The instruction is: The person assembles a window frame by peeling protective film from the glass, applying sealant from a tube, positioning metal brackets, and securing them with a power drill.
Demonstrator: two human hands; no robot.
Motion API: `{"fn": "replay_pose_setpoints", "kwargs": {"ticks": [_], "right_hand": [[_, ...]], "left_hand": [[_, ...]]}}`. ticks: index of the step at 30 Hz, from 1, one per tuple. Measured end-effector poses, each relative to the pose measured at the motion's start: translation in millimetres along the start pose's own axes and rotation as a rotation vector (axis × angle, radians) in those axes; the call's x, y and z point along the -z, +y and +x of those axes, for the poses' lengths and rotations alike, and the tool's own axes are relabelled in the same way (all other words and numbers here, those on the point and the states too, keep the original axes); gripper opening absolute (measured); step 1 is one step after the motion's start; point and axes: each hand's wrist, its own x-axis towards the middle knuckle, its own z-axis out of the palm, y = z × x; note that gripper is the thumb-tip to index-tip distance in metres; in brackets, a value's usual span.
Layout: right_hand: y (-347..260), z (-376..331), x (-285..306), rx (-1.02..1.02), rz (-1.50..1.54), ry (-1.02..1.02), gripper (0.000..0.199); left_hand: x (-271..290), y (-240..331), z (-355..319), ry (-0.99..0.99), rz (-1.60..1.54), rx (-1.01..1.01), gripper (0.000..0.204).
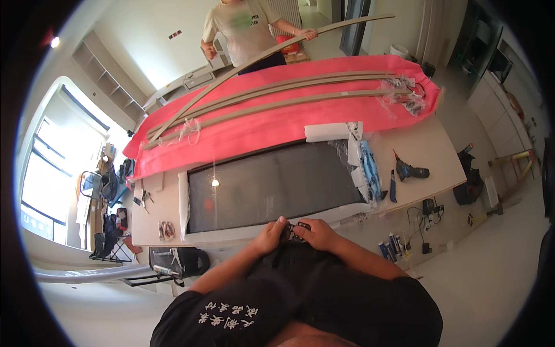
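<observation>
In front of my waist, at the table's near edge, my left hand (268,236) and my right hand (319,234) are closed on a small dark object (295,232) between them. Its kind cannot be made out, as my fingers cover part of it. Just beyond my hands lies a long dark panel (266,188) with a glossy surface, flat on the table. White foam edging (184,202) runs along its sides. A torn foam corner and blue-printed wrapping (370,168) sit at its right end.
A pink sheet (243,127) with long beige strips (277,90) covers the table's far half. Across the table, a person (245,34) holds another long strip. A cordless drill (411,170) and a utility knife (393,186) lie right; pliers (147,198) left. Cables and tubes (393,246) lie below right.
</observation>
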Motion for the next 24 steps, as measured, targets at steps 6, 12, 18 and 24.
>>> {"fn": "replay_pose_setpoints", "kwargs": {"ticks": [6,12,18,24], "right_hand": [[-3.1,-3.8,1.5,0.029,0.071,-0.069,0.039],[-4.4,-5.6,8.4,0.070,0.090,-0.127,0.036],[0.9,-7.0,4.1,0.102,0.204,-0.153,0.035],[-1.6,-2.0,3.7,0.087,0.149,-0.048,0.035]], "left_hand": [[-0.1,1.7,-4.2,0.004,0.046,-0.052,0.059],[-0.1,5.4,-6.7,-0.032,0.152,-0.165,0.057],[0.6,-6.2,-0.1,-0.042,0.130,-0.122,0.032],[1.9,10.4,-1.3,0.079,-0.038,-0.072,0.035]]}}
